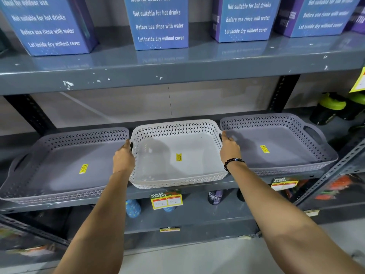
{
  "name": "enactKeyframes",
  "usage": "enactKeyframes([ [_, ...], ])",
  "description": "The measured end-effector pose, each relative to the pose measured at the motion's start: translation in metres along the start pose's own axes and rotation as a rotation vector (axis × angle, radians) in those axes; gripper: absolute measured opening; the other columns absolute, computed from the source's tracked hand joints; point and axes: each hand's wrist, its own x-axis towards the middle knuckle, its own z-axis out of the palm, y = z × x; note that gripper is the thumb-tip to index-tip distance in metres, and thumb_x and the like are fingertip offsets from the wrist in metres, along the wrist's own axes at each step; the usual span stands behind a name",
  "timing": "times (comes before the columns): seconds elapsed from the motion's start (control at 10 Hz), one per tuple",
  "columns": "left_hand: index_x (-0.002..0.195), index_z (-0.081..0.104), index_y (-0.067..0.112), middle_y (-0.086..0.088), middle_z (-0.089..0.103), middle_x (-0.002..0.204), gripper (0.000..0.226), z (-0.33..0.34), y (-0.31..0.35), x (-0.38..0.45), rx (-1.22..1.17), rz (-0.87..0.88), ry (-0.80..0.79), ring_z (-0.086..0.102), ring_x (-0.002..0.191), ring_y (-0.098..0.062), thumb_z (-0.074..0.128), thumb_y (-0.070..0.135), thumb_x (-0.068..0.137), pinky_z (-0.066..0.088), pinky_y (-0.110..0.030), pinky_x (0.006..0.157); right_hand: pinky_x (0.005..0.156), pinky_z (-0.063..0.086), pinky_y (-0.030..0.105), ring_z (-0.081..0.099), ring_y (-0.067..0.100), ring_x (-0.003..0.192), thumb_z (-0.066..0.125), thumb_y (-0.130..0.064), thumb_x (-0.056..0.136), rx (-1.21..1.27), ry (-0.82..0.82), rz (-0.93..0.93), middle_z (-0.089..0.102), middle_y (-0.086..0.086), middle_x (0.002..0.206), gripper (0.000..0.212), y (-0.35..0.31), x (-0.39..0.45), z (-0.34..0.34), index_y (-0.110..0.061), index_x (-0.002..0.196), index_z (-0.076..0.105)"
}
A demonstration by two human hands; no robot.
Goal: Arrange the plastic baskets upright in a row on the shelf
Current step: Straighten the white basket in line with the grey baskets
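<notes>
Three shallow perforated plastic baskets lie flat, open side up, side by side on the grey middle shelf [189,189]. The left grey basket [59,167] and the right grey basket [280,143] flank a white basket [177,155]. My left hand [123,158] grips the white basket's left handle. On its right handle sits my right hand [230,147], which wears a dark bead bracelet. The white basket's front edge overhangs the shelf lip slightly. Each basket has a yellow sticker inside.
Blue printed boxes [160,22] stand in a row on the upper shelf [138,76]. Black bottles with green lids [331,109] sit right of the baskets. Price tags [166,199] hang on the shelf lip, with bottles on the lower shelf.
</notes>
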Motion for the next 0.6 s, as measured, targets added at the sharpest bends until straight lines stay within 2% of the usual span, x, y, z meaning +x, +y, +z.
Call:
enactKeyframes([
  [0.1,0.146,0.032,0.015,-0.031,0.063,0.108,0.050,0.002,-0.001,0.001,-0.012,-0.007,0.020,0.060,0.095,-0.043,0.029,0.000,0.099,0.051,-0.048,0.083,0.083,0.054,0.043,0.062,0.038,0.104,0.032,0.009,0.092,0.015,0.030,0.009,0.057,0.029,0.123,0.064,0.000,0.000,0.001,-0.016,0.150,0.018],
  [0.2,0.145,0.034,0.016,-0.031,0.063,0.109,0.046,0.002,-0.001,0.000,-0.030,-0.017,0.031,0.060,0.096,-0.044,0.029,0.006,0.101,0.051,-0.047,0.084,0.084,0.054,0.044,0.062,0.039,0.105,0.032,0.008,0.093,0.019,0.029,0.010,0.058,0.029,0.123,0.064,0.000,-0.001,0.001,-0.016,0.150,0.017],
  [0.4,0.144,0.035,0.015,-0.031,0.063,0.109,0.042,-0.005,0.003,-0.002,-0.053,-0.019,0.002,0.060,0.096,-0.043,0.029,0.016,0.102,0.050,-0.045,0.081,0.087,0.053,0.044,0.060,0.040,0.109,0.034,0.004,0.093,0.007,0.005,0.008,0.048,0.027,0.136,0.065,0.000,-0.001,-0.002,-0.018,0.151,0.013],
  [0.5,0.149,0.020,0.014,-0.025,0.055,0.131,0.050,-0.016,0.003,-0.012,-0.024,-0.026,-0.064,0.055,0.112,-0.043,0.029,0.028,0.102,0.049,-0.048,0.090,0.093,0.049,0.045,0.052,0.039,0.120,0.036,-0.011,0.098,-0.011,-0.004,0.008,0.040,0.025,0.142,0.063,-0.004,-0.014,-0.008,-0.016,0.152,0.003],
  [0.6,0.150,0.013,0.012,-0.015,0.035,0.151,0.056,-0.019,0.005,-0.021,-0.035,0.031,-0.020,0.039,0.133,-0.042,0.028,0.034,0.101,0.042,-0.052,0.104,0.109,0.035,0.048,0.033,0.037,0.137,0.034,-0.022,0.099,-0.028,0.106,-0.031,0.030,0.024,0.150,0.062,-0.009,-0.023,-0.011,-0.011,0.151,0.002],
])
